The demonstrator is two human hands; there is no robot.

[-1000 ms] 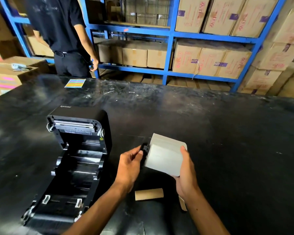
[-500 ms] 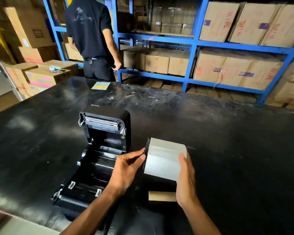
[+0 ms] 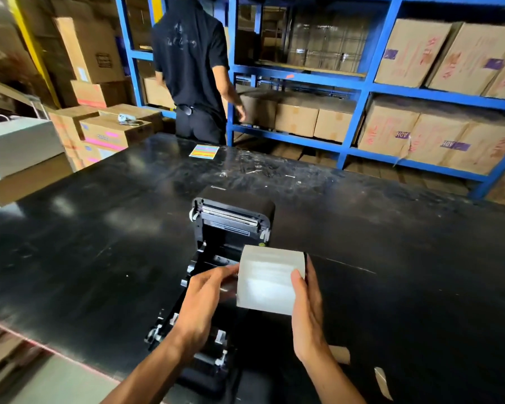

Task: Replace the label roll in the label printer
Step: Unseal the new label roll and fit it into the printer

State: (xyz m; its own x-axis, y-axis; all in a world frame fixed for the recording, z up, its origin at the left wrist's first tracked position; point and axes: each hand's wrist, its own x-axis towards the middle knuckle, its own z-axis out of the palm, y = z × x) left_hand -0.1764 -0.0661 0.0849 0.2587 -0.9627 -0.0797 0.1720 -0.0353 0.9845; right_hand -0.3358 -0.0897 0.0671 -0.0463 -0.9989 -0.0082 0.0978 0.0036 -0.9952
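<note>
A black label printer [image 3: 233, 217] stands on the black table [image 3: 391, 258] with its lid swung open toward me. Its roll bay is partly hidden by my hands. A white label roll [image 3: 267, 279] is held above the bay's right side, between both hands. My left hand [image 3: 204, 301] presses on the roll's left end. My right hand [image 3: 306, 310] grips its right end, where a black holder edge shows. The empty brown cardboard core [image 3: 340, 353] lies on the table behind my right wrist, mostly hidden.
A coloured sticker sheet [image 3: 203, 151] lies at the table's far edge. A person in black [image 3: 193, 71] stands beyond it at blue shelving [image 3: 359, 91] full of cardboard boxes. More boxes [image 3: 105, 132] are stacked at the left. A paper scrap [image 3: 382, 381] lies near the front right.
The roll has moved left, from beside the printer to over its open bay. The view has shifted, bringing the printer to the centre. Both hands stay on the roll.
</note>
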